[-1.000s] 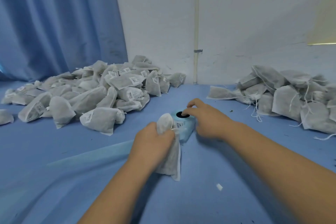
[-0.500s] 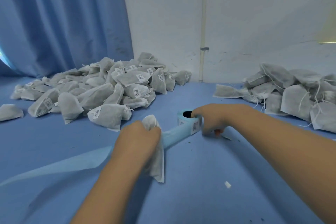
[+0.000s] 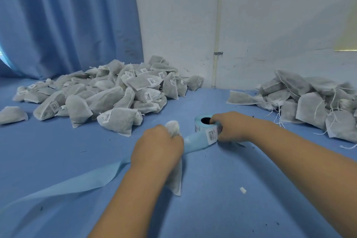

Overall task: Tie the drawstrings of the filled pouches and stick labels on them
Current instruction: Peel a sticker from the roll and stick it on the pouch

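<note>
Head view shows the left hand (image 3: 157, 149) curled in a fist round the gathered neck of a grey pouch (image 3: 175, 181). The pouch's top tuft sticks out above the knuckles and its body shows below the hand, over the blue table (image 3: 241, 218). Just to the right, the right hand (image 3: 230, 128) grips the label roll (image 3: 200, 128), one finger hooked into its core. A white label (image 3: 212, 136) lifts off the roll's near face, between the two hands. The pale backing strip (image 3: 77, 183) runs from the roll past the left hand and away leftward. Labelled pouches (image 3: 108, 96) are heaped far left, unlabelled pouches (image 3: 309, 102) far right.
</note>
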Action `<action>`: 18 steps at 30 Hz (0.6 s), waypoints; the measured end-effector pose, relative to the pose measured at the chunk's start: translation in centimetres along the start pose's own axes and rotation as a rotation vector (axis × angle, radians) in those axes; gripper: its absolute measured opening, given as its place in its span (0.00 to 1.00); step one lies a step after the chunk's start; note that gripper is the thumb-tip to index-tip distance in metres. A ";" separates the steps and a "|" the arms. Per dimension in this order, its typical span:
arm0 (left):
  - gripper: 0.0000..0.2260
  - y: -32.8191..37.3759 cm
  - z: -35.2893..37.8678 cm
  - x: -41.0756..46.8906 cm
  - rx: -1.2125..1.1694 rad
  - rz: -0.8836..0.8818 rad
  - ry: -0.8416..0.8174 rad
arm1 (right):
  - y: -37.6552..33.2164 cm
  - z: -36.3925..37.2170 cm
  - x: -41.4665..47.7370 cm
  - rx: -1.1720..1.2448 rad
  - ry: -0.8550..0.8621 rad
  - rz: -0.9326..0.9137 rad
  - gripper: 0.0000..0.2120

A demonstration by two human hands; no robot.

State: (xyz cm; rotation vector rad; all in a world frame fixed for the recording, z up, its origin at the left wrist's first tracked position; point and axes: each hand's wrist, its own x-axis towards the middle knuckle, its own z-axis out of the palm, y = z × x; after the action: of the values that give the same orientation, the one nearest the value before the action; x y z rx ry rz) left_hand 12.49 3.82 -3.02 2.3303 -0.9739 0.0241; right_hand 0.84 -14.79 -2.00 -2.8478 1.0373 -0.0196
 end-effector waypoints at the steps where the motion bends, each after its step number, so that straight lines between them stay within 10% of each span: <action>1: 0.09 0.4 0.5 -0.1 -0.035 0.031 0.002 | -0.1 0.5 -0.4 0.015 0.025 0.002 0.25; 18: 0.10 0.9 3.9 0.9 -0.587 -0.066 -0.196 | -1.2 5.2 -3.3 0.270 0.360 -0.031 0.21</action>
State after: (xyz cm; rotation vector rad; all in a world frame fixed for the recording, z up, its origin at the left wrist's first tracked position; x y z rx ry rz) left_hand 11.73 0.67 -5.58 1.8378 -0.8511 -0.4632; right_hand -0.70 -11.24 -6.95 -2.6644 0.9589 -0.6438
